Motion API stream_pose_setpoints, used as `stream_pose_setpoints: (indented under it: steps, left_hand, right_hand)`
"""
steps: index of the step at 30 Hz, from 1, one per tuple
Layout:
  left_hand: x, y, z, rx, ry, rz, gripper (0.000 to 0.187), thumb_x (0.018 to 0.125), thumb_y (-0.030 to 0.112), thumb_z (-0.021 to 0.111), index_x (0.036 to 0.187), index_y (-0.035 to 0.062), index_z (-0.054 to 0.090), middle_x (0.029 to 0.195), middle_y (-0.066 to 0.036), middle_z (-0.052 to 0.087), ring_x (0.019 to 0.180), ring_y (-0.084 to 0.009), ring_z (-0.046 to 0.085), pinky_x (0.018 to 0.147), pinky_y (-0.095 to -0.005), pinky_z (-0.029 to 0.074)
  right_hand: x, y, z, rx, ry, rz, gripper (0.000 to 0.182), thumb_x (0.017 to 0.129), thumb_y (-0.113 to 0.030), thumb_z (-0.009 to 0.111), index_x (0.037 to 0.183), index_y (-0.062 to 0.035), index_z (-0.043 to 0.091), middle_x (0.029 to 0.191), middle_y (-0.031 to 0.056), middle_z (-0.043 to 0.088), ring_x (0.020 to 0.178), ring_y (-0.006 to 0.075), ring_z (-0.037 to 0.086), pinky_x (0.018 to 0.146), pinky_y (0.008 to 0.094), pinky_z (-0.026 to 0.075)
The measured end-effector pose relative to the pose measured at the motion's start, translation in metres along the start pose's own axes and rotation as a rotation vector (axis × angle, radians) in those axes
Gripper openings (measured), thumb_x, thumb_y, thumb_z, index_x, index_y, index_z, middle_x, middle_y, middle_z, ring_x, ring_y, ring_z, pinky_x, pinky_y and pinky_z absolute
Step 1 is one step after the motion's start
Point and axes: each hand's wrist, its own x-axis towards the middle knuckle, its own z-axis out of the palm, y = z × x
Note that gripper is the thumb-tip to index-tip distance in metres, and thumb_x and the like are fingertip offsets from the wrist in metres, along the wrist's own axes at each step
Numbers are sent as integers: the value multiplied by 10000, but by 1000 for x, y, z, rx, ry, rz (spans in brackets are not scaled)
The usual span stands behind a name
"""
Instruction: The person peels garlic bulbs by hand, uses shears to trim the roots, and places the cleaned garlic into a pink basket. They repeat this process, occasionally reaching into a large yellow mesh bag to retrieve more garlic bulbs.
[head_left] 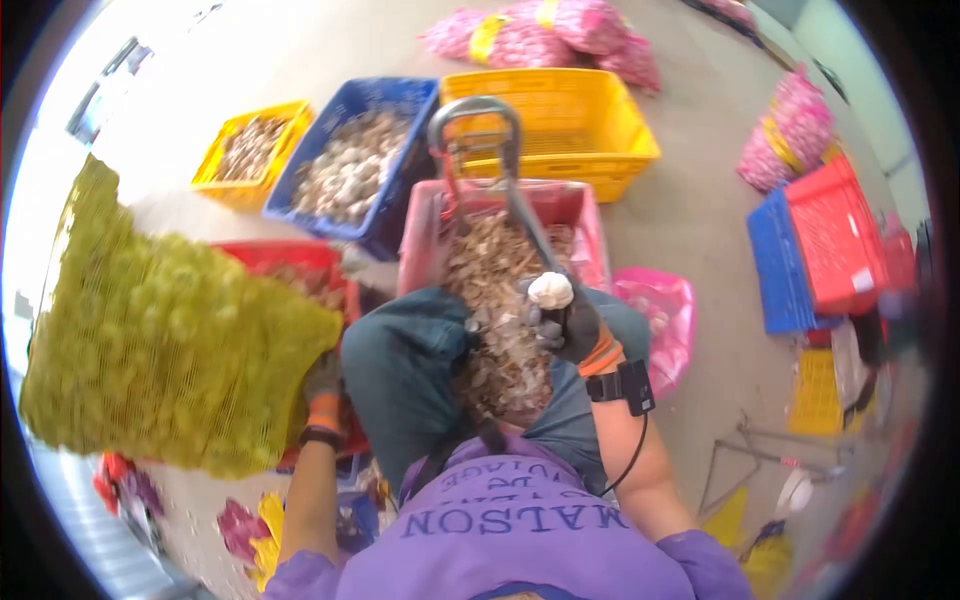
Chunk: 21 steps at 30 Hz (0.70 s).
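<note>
My right hand [570,330], in a dark grey glove with an orange cuff, grips a white garlic bulb [550,291] above my lap. Its fingers are closed round the lower part of the bulb. My left hand [322,385], also gloved, is at the right edge of a full yellow-green mesh sack [180,350]; its fingers are mostly hidden. Between my legs lie dry garlic skins [500,320], reaching into a pink crate [425,235]. A bent metal frame [515,160] rises over that crate. Partly behind the sack is a red crate [350,295].
Ahead stand a blue crate of garlic [285,170], a small yellow crate [300,120] and a large yellow crate [620,140]. Pink mesh sacks [540,40] lie behind them. A pink bag [680,320] is by my right knee; stacked crates [835,235] stand farther right.
</note>
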Motion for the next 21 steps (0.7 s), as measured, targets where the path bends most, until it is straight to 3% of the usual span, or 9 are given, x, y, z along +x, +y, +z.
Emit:
stream_pose_setpoints:
  steps: [4, 7, 9, 10, 11, 13, 14, 18, 21]
  left_hand:
    - [-1, 1, -13, -182, 173, 62, 455, 750, 254, 637, 1131, 59, 484, 937, -205, 608, 864, -393, 590, 703, -469, 463]
    - [2, -16, -12, -292, 338, 78, 437, 742, 297, 670, 1068, 53, 513, 909, -171, 622, 788, -345, 608, 621, -418, 483]
    - [12, -40, -10, -1168, 296, -53, 417, 777, 406, 629, 1027, 85, 537, 887, -107, 631, 698, -232, 603, 546, -323, 484]
    - [-3, -27, -33, -1168, 290, -40, 417, 777, 406, 629, 1027, 85, 537, 887, -107, 631, 698, -232, 603, 546, -323, 484]
    - [-34, -1, -80, -1503, 162, -97, 356, 812, 407, 587, 995, 104, 554, 871, -71, 627, 678, -168, 587, 547, -274, 473]
    - [-48, 27, -115, -1830, 20, -158, 310, 847, 408, 545, 964, 122, 572, 855, -36, 624, 658, -103, 571, 549, -225, 462]
    - [-47, 32, -120, -1947, -27, -97, 359, 849, 442, 523, 1013, 125, 560, 861, -38, 615, 648, -101, 559, 524, -231, 458]
    - [-43, 81, -121, -2280, -274, 259, 347, 877, 242, 515, 1172, 60, 490, 1071, -85, 559, 911, -170, 542, 778, -292, 453]
    - [-44, 128, -141, -2209, -501, 499, 526, 815, 92, 609, 1293, 88, 390, 1195, -85, 497, 1076, -200, 506, 921, -301, 427]
  right_hand:
    - [-58, -21, 23, 81, 117, -364, 489, 883, -494, 467, 1141, -82, 511, 843, 89, 609, 563, 114, 547, 486, 232, 445]
    - [-116, -51, 0, 39, 463, -831, 529, 876, -535, 446, 1087, -55, 516, 788, 49, 545, 511, 103, 465, 469, 228, 395]
    - [-161, -68, -73, 62, 468, -952, 323, 926, -343, 473, 1155, -116, 487, 924, 70, 597, 687, 112, 576, 568, 243, 501]
    - [-170, -61, -92, 63, 472, -964, 323, 926, -343, 473, 1155, -116, 487, 924, 70, 597, 687, 112, 576, 568, 243, 501]
    - [-179, -49, -104, -767, 870, -1006, 293, 928, -294, 467, 1153, -108, 487, 945, 74, 596, 725, 120, 585, 595, 250, 508]
    - [-188, -30, -146, -1625, 1214, -899, 266, 930, -244, 461, 1152, -100, 487, 967, 78, 596, 763, 127, 594, 623, 256, 515]
    - [-188, -22, -178, -1119, 1073, -909, 260, 928, -214, 448, 1156, -94, 483, 971, 85, 594, 800, 136, 598, 657, 244, 507]
    - [-183, -14, -169, -2112, 1618, -611, 330, 894, -233, 483, 1171, -52, 476, 974, 99, 590, 892, 175, 603, 755, 200, 466]
    - [-148, -52, -114, -882, 1180, -718, 407, 868, -279, 544, 1205, -64, 467, 954, 78, 591, 876, 169, 603, 721, 243, 495]
